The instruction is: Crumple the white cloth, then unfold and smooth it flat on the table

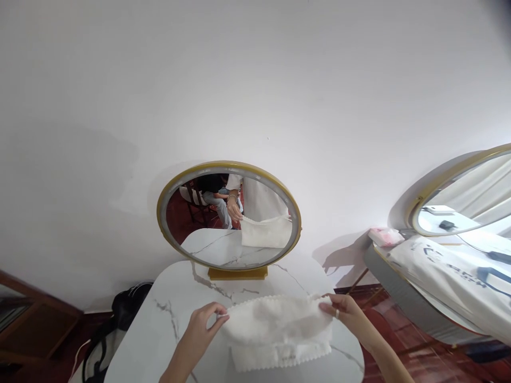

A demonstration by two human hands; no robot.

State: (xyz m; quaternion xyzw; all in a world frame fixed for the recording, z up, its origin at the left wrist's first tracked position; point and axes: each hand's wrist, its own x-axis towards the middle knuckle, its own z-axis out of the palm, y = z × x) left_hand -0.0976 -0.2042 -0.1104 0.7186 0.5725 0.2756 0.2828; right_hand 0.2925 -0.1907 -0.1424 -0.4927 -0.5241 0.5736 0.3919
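Note:
A white cloth (pixel 275 324) with scalloped edges hangs between my two hands, over the near part of the marble-patterned table (pixel 143 330). My left hand (pixel 203 324) pinches its upper left corner between thumb and fingers. At the upper right corner, my right hand (pixel 346 315), with a ring on one finger, grips the edge. The cloth's lower part drops in a fold toward the tabletop; I cannot tell whether it touches. Just beyond the cloth stands an oval-looking mirror (pixel 223 247) with a gold frame, which reflects the cloth and one hand.
To the right, a second table carries a white printed cloth bag (pixel 443 282), a pink-and-white packet (pixel 385 236) and another gold-framed mirror (pixel 423 202). A black bag (pixel 130 306) sits left of my table. A seated person shows in the near mirror. Behind rises a white wall (pixel 255 80).

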